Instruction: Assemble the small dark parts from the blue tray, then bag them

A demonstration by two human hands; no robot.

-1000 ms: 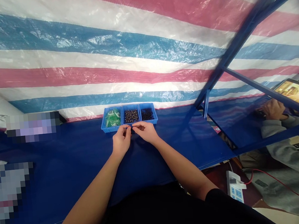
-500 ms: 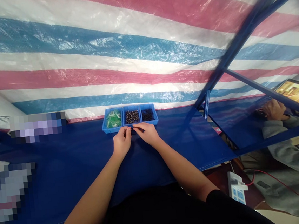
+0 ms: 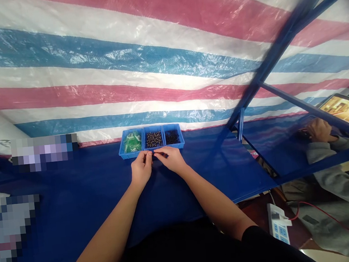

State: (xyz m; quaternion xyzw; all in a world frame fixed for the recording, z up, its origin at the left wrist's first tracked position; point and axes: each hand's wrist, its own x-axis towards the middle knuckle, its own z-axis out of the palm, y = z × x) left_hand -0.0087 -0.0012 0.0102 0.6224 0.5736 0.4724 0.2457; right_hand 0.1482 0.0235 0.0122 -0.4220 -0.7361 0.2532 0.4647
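Note:
My left hand [image 3: 141, 169] and my right hand [image 3: 171, 159] meet just in front of a blue plastic parts tray [image 3: 164, 148] with three compartments. Their fingertips pinch a small dark part [image 3: 156, 155], mostly hidden by the fingers. The left compartment holds green pieces in clear wrapping [image 3: 132, 142]. Small dark parts with brass glints [image 3: 154, 139] fill the middle one. Black small parts [image 3: 172, 137] lie in the right one. Neither hand touches the contents of the tray.
The tray stands on a dark blue cloth-covered table [image 3: 77, 206] backed by a striped tarp [image 3: 127, 94]. A blue metal frame [image 3: 278, 51] crosses the right side. Beyond it are another person's hand [image 3: 318, 130], a grey sleeve [image 3: 330, 145] and a white power strip [image 3: 277, 224].
The whole view has shifted slightly downward. My hands stay together at the tray's front edge, with only small finger movement.

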